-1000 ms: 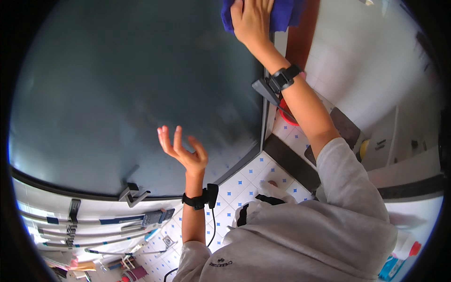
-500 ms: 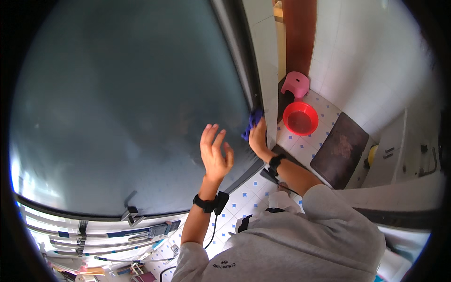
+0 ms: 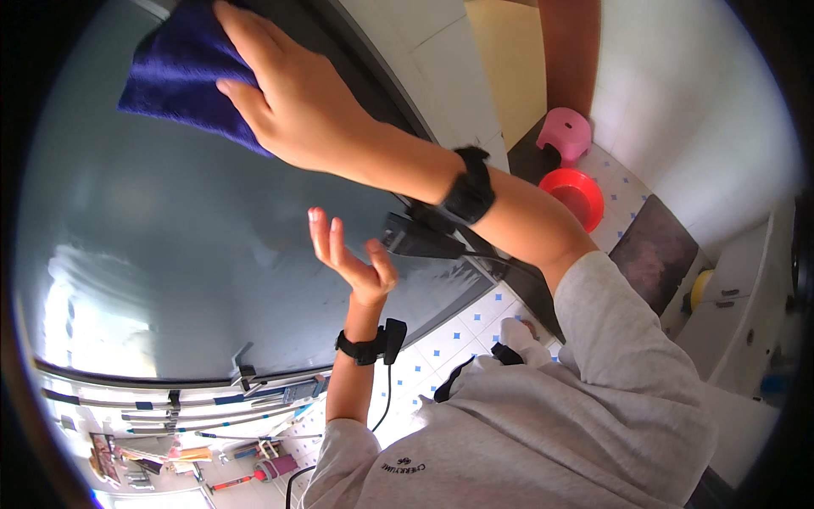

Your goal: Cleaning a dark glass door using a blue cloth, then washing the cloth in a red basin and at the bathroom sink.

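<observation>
A purple cloth (image 3: 186,81) lies bunched against the upper part of a large dark glass door panel (image 3: 170,225). My right hand (image 3: 305,110) holds it with the fingers spread over its right side; part of the cloth is cut off by the upper rim of the view. Lower down, my left hand (image 3: 354,265) is raised in front of the glass, palm turned up and fingers loosely apart, with nothing in it. A metal handle (image 3: 244,371) sits at the panel's lower edge. Streaky marks show on the glass near its lower right corner.
Beyond the door frame, a pink stool (image 3: 566,131) and a red basin (image 3: 585,191) stand on the tiled floor beside a dark mat (image 3: 651,254). A white cabinet (image 3: 729,297) is at right. Several long poles (image 3: 170,405) hang at lower left.
My right hand has moved with the cloth from the panel's right edge, low down, far up and to the left. My left hand has shifted slightly left and stays open.
</observation>
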### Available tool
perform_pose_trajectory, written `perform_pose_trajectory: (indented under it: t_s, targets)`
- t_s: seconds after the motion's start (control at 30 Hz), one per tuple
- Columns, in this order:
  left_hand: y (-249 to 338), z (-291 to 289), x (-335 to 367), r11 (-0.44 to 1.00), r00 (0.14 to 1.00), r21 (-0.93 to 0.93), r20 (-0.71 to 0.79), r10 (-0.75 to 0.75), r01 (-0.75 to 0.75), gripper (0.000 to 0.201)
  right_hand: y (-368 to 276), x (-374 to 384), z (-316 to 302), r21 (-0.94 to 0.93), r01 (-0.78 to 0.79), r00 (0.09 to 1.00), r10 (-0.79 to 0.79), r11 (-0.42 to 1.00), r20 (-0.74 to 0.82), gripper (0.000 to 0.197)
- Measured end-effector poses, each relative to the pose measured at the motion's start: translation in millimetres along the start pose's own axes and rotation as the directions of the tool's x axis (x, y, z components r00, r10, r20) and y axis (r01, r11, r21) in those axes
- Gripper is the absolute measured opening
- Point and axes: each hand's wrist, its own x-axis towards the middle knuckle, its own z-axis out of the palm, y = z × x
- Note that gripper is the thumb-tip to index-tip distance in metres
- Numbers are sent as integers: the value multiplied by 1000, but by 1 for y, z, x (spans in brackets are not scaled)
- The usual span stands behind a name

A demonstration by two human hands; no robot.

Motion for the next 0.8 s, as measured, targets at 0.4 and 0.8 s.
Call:
perform_pose_trajectory:
  t_s: [0.4,0.8]
  targets:
    - [3,33,-13,998,999,-55,39,29,-27,50,68,-334,-122,-357,-510,659,623,782,421,51]
    - [3,57,-12,985,998,-167,-50,-45,36,54,34,48,-81,35,363,877,-354,931,324,41]
